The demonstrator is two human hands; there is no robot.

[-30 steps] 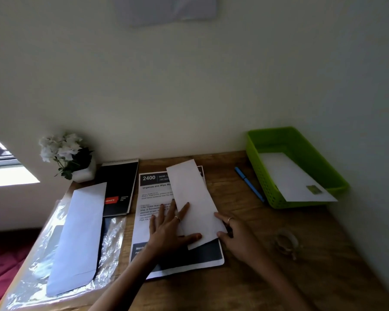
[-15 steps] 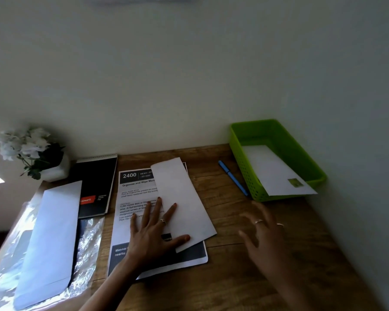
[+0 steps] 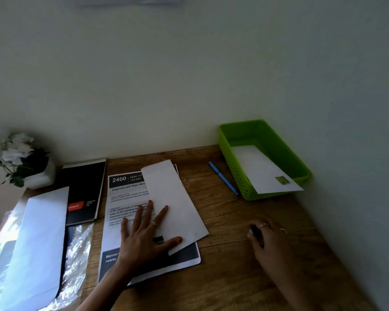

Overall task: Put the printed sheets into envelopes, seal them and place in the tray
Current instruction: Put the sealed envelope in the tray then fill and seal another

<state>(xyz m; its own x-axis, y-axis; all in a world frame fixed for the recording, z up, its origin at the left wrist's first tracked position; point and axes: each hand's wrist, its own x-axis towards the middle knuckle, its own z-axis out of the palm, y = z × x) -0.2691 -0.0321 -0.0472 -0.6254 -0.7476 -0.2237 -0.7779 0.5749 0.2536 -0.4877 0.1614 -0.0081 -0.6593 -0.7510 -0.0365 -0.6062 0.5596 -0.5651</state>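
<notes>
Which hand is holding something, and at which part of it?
The left hand presses flat on the envelope near its lower left edge. The right hand curls over a small object; what it is cannot be told.

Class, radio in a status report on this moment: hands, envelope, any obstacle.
Left hand flat on envelope. Right hand on tape roll. One envelope in tray. Nothing blocking.

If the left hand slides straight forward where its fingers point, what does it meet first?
The left hand already rests on the white envelope and the printed sheet; beyond them probably only bare desk before the wall.

L hand flat, R hand curled.
</notes>
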